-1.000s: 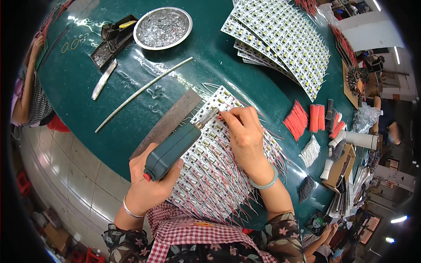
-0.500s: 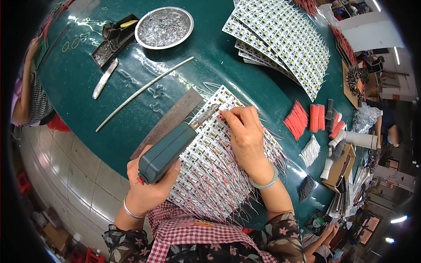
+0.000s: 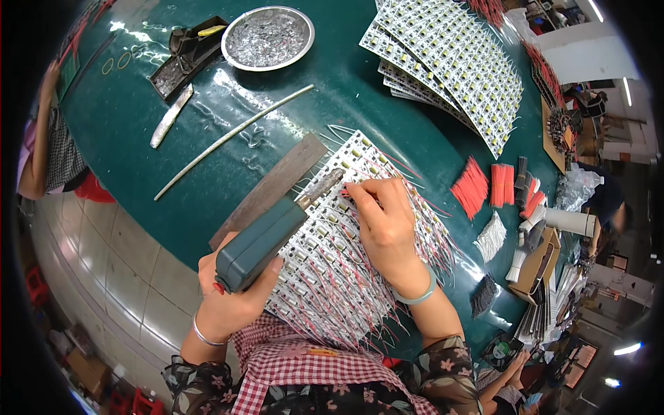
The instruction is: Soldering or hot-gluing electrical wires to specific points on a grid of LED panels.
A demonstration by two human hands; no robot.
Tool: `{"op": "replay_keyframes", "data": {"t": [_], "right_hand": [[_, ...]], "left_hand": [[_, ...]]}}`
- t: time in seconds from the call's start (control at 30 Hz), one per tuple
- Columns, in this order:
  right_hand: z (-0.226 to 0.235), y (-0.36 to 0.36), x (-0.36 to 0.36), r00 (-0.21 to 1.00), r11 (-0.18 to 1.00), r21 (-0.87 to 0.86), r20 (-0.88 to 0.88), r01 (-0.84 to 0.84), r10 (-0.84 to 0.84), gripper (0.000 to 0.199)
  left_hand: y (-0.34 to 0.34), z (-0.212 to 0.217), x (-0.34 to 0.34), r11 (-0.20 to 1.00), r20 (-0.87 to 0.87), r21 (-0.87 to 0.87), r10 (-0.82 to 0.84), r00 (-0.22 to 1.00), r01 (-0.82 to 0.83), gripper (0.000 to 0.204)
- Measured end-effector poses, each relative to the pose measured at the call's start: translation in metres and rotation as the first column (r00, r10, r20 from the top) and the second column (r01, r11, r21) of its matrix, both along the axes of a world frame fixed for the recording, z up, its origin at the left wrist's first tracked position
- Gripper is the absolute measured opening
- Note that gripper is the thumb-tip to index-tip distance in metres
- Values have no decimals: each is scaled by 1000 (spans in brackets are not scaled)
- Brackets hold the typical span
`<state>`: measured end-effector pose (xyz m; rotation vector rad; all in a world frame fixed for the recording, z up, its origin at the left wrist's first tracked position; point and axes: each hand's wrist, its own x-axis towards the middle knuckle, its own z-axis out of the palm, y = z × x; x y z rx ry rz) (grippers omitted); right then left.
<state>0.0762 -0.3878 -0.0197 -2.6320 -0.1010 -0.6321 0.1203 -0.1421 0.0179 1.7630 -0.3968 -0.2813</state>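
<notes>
My left hand (image 3: pixel 232 294) is wrapped round a dark green soldering gun (image 3: pixel 261 242), whose metal tip points up and right over a white circuit board panel (image 3: pixel 358 151). Rows of small components cover the panel, and many thin red and white wires stick out across its near part. My right hand (image 3: pixel 391 235) pinches a short red wire (image 3: pixel 345 193) at the panel, close beside the tip; most of that wire is hidden by the fingers. A flat grey-brown bar (image 3: pixel 273 183) lies along the panel's left edge.
At the back stand a metal bowl of silvery scraps (image 3: pixel 268 40) and a dark tray (image 3: pixel 181 66). A pale rod (image 3: pixel 232 142) lies left of centre. Stacked panels (image 3: pixel 449 69) are at back right, wire bundles (image 3: pixel 472 190) at right. A person's arm (image 3: pixel 41 131) shows far left.
The soldering gun's tip and my right fingertips have shifted slightly down and left. The bowl, rod and bar appear a little farther right and higher in the picture. Both grips stay the same.
</notes>
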Motion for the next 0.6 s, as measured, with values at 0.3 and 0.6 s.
{"op": "replay_keyframes", "data": {"t": [0.3,0.6], "right_hand": [[-4,0,0,1000,1000,18,-25,-5,5,32],[-2,-2,2,998,1000,-3,-52,-24,24,29]], "left_hand": [[4,0,-2,998,-51,55,-35,998,37,19],[2,-4,-4,994,-98,102,-17,995,27,16]]}}
